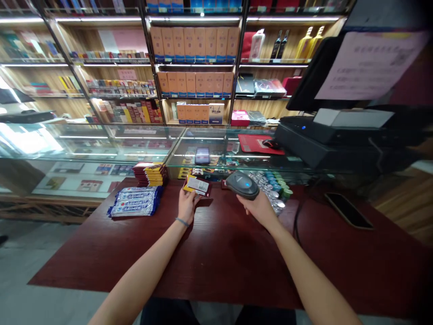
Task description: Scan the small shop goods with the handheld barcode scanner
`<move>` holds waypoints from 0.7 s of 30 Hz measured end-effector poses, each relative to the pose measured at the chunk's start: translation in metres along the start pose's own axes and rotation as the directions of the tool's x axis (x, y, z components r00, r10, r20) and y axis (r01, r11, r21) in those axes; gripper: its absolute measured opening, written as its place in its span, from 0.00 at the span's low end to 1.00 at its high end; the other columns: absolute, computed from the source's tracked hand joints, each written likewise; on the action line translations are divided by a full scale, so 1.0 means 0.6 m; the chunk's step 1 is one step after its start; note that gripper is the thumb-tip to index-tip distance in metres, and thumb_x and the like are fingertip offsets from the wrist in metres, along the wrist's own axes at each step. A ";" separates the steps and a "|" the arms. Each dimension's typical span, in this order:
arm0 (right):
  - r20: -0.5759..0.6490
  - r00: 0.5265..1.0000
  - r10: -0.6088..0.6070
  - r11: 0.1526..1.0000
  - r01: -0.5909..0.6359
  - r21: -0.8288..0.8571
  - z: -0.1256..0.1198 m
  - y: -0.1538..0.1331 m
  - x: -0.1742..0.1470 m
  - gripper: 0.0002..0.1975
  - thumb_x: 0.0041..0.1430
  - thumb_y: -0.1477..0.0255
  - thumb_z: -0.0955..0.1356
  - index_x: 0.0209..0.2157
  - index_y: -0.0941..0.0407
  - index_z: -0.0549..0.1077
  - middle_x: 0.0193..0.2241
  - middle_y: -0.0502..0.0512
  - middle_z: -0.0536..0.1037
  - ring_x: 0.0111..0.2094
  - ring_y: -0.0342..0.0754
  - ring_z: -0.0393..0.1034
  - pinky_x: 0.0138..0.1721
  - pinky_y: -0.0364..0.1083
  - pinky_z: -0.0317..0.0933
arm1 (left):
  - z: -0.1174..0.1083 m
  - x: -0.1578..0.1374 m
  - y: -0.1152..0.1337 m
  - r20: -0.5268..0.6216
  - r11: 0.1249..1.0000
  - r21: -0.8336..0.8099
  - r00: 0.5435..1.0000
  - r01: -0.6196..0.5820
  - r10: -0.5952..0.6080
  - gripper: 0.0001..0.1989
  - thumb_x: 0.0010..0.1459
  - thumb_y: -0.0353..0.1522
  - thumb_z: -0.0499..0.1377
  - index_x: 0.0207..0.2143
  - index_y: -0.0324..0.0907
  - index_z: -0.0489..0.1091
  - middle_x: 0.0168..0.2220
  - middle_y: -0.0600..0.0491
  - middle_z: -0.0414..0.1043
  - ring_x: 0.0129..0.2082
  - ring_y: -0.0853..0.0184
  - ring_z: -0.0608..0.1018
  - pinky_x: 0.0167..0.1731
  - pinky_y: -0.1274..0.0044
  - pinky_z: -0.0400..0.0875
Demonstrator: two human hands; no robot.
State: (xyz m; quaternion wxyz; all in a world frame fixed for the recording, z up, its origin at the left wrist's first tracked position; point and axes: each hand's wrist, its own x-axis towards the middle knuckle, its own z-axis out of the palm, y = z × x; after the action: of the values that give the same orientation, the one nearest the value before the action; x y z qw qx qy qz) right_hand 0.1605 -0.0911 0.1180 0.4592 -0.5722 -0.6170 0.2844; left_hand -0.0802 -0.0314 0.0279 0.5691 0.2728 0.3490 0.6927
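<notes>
My left hand (187,207) is closed on a small yellow and dark red packet (197,185), held up off the counter with a white barcode label facing me. In my right hand (259,210) is a dark grey barcode scanner (242,184) with a lit blue light, its head turned left toward the packet. Left of my left hand stands a stack of red and yellow packets (150,174). Blue and white wrapped packs (135,201) lie in front of that stack. Just behind my right hand are rows of small round-topped containers (274,187), partly hidden by it.
A dark red wooden counter (216,262) lies before me, backed by a glass display case (142,140). On the right are a phone (348,210), a black cable (297,216) and a monitor (314,72). A mouse (270,143) rests on a red mat (252,143).
</notes>
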 end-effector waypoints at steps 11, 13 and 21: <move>-0.180 0.982 0.065 0.987 -0.037 0.155 -0.115 -0.017 0.010 0.18 0.55 0.61 0.71 0.18 0.51 0.64 0.10 0.45 0.64 0.12 0.42 0.59 0.17 0.43 0.56 | 0.070 0.037 0.006 0.150 0.844 0.497 0.978 -0.201 0.145 0.14 0.53 0.39 0.68 0.39 0.42 0.75 0.36 0.48 0.82 0.36 0.61 0.82 0.38 0.73 0.75; -0.199 0.979 0.050 0.987 -0.018 0.162 -0.128 -0.010 0.013 0.19 0.56 0.62 0.70 0.16 0.52 0.64 0.11 0.46 0.64 0.12 0.42 0.59 0.17 0.43 0.56 | 0.095 0.041 0.002 0.248 0.714 0.620 0.945 -0.325 0.215 0.09 0.55 0.37 0.67 0.37 0.45 0.76 0.36 0.50 0.82 0.39 0.59 0.82 0.41 0.73 0.73; -0.239 0.967 0.091 0.964 -0.025 0.265 -0.157 0.006 0.019 0.19 0.56 0.61 0.71 0.16 0.51 0.64 0.11 0.46 0.65 0.11 0.42 0.58 0.16 0.44 0.54 | 0.160 0.031 -0.070 0.610 0.378 0.708 0.786 -0.596 0.097 0.06 0.56 0.32 0.66 0.38 0.48 0.76 0.32 0.48 0.78 0.38 0.57 0.81 0.45 0.74 0.69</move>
State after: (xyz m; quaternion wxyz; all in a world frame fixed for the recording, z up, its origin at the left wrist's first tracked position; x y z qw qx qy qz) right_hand 0.2469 -0.0956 0.1567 0.5954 -0.5564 -0.4946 0.3021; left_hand 0.0156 0.0081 0.0527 0.2452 0.7533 0.4345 0.4284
